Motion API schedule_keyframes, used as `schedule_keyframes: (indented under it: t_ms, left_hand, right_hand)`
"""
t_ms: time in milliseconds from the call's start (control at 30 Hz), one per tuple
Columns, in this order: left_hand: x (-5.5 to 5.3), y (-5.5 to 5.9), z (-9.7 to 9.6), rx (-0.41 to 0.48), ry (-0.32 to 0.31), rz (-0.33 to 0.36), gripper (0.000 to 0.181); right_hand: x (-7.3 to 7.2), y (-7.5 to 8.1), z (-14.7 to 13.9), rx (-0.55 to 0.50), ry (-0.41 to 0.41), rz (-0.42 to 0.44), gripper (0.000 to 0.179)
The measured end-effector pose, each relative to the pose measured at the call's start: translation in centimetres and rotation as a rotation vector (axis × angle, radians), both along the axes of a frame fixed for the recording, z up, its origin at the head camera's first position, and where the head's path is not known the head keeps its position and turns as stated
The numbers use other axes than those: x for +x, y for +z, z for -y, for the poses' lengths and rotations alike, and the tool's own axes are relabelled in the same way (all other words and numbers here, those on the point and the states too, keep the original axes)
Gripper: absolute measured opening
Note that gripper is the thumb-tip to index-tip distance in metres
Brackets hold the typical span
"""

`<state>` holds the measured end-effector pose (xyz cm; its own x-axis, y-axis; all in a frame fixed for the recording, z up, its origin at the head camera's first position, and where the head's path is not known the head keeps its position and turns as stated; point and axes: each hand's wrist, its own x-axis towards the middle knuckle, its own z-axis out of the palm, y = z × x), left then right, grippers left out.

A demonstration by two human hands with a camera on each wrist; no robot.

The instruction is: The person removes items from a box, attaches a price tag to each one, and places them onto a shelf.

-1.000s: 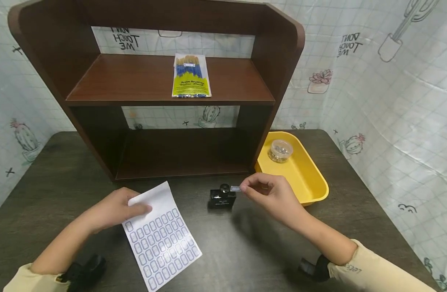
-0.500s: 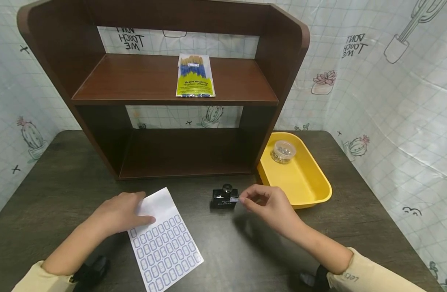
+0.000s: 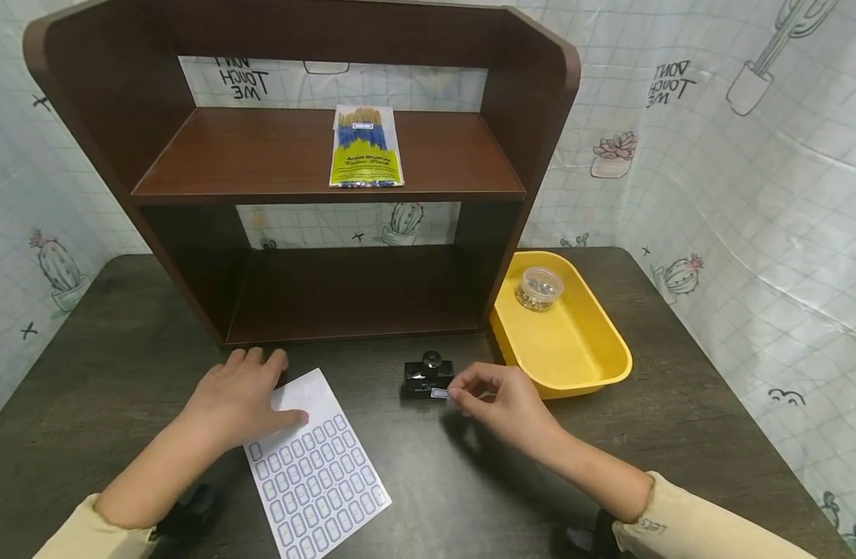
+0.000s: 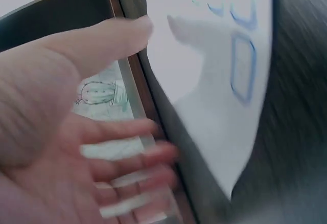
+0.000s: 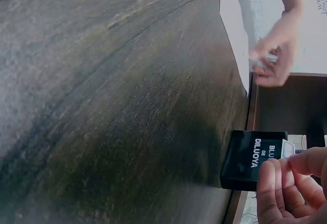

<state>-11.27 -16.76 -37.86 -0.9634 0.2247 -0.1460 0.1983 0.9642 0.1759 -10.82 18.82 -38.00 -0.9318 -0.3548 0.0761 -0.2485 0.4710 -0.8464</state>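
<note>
My right hand (image 3: 500, 400) pinches a small blue-bordered label sticker (image 3: 439, 394) by one end, between thumb and fingertips. The sticker overlaps the front of a black bottle (image 3: 417, 380) with a round cap. White lettering on this bottle shows in the right wrist view, with the sticker (image 5: 288, 148) close to the letters. To the left lies a white sheet of label stickers (image 3: 323, 473), printed in rows. Over its upper left edge is my left hand (image 3: 239, 400), fingers spread and gripping nothing; in the left wrist view its thumb (image 4: 117, 37) casts a shadow on the sheet.
A dark brown two-tier shelf (image 3: 330, 194) stands behind the bottle. On its upper board lies a packet of artist brushes (image 3: 366, 151). Right of the shelf, a yellow tray (image 3: 574, 341) holds a round clear tub (image 3: 539, 287) of small pieces.
My left hand has let go of the sticker sheet, spread its fingers and moved up and right. My right hand has come down with the sticker, from beside the cap to the bottle's lower front.
</note>
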Motion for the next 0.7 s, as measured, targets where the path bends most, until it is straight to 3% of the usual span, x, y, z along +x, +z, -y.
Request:
schedule_keyframes:
  t_ms: [167, 267, 533, 700]
  left_hand:
    - [-1.0, -0.3, -1.6, 0.365, -0.120, -0.033, 0.053]
    - [-1.7, -0.5, -2.9, 0.522, -0.219, -0.008, 0.050]
    - [-3.1, -0.9, -6.8, 0.622, -0.378, 0.066, 0.058]
    - [-3.7, -1.5, -9.0, 0.655, -0.456, 0.070, 0.058]
  right_hand:
    - [-0.3, -0.3, 0.3, 0.013, -0.005, -0.013, 0.007]
    - [-0.4, -0.4, 0.4, 0.031, -0.003, -0.024, 0.008]
    - [-0.5, -0.7, 0.7, 0.070, 0.006, -0.068, 0.003]
    - [-0.6, -0.6, 0.9, 0.114, 0.001, -0.099, 0.008]
